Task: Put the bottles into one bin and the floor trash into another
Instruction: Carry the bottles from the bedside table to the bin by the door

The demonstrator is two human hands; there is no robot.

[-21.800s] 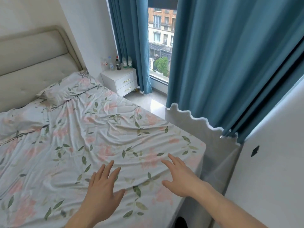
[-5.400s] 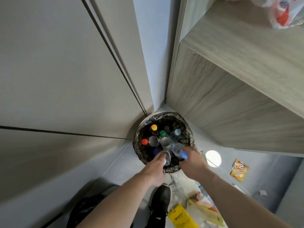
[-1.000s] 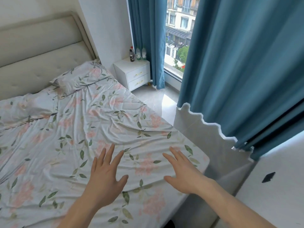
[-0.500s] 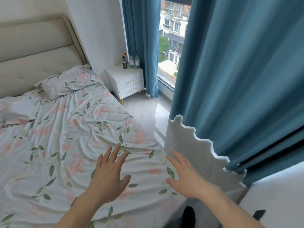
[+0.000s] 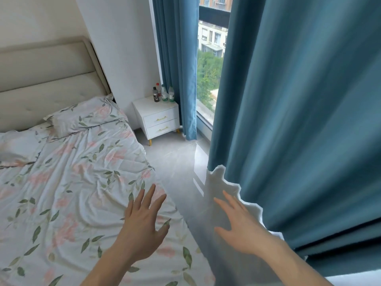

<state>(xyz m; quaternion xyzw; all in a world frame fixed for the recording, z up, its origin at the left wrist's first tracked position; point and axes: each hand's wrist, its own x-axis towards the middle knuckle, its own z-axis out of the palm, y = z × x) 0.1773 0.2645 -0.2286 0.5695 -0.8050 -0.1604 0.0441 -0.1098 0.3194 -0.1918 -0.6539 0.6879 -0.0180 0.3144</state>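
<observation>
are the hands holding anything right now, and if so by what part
Nothing is held. The left hand and the right hand are both open with fingers spread, out in front of the person; the bottles stand untouched on the nightstand.

Four bottles (image 5: 164, 93) are being counted on one nightstand (image 5: 157, 118): one dark, one red-capped behind it, and two clear with green labels. Two drawers (image 5: 161, 123) are being shown in the nightstand, each with one gold handle. One bed (image 5: 72, 193) is being seen, with one pillow (image 5: 86, 118) on it. Two curtains (image 5: 299, 120) are being counted at one window (image 5: 210, 65). Two hands are being held out, a left (image 5: 142, 226) and a right (image 5: 239, 226).
</observation>
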